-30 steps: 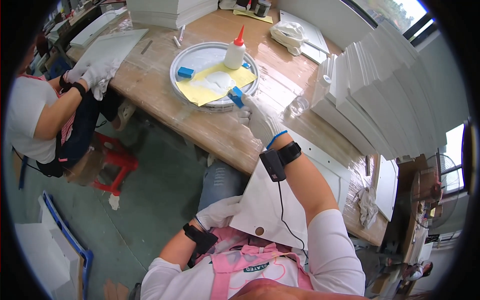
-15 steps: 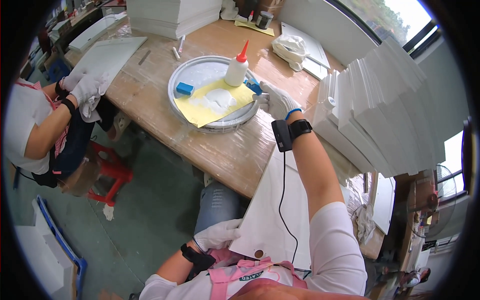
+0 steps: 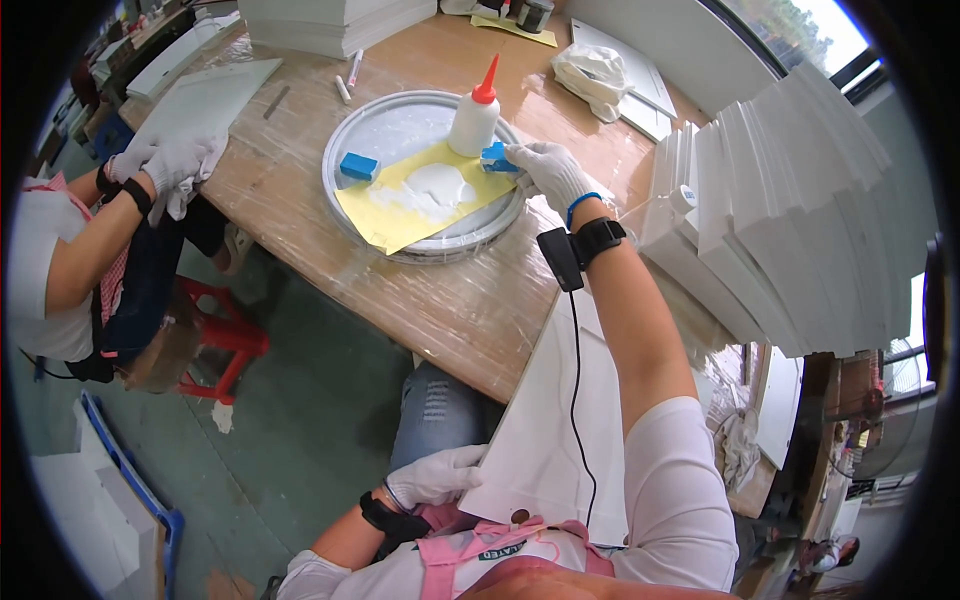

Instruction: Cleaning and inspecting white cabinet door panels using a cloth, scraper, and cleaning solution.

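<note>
My gloved right hand (image 3: 548,172) reaches over the right rim of a round grey lid (image 3: 345,135), fingers closed on a small blue block (image 3: 497,158). Yellow paper (image 3: 385,232) lies on the lid, with a patch of white paste or powder (image 3: 440,190) on it. Just left of the held block stands a white squeeze bottle (image 3: 473,124) with a red nozzle. A second blue block (image 3: 359,167) rests near the lid's left side. Down at my lap, my gloved left hand (image 3: 438,475) grips the left edge of a white panel (image 3: 545,440), its fingertips partly hidden.
A tall stack of white panels (image 3: 790,220) stands on the right, another stack (image 3: 320,25) at the back left. Markers (image 3: 350,75) and a crumpled white cloth (image 3: 592,80) lie on the table (image 3: 400,325). At left, a co-worker's gloved hands (image 3: 170,165) hold white cloth beside a panel.
The right hand has drawn the blue block slightly nearer and left, toward the white patch. The view has shifted a little. My left hand stays on the panel edge.
</note>
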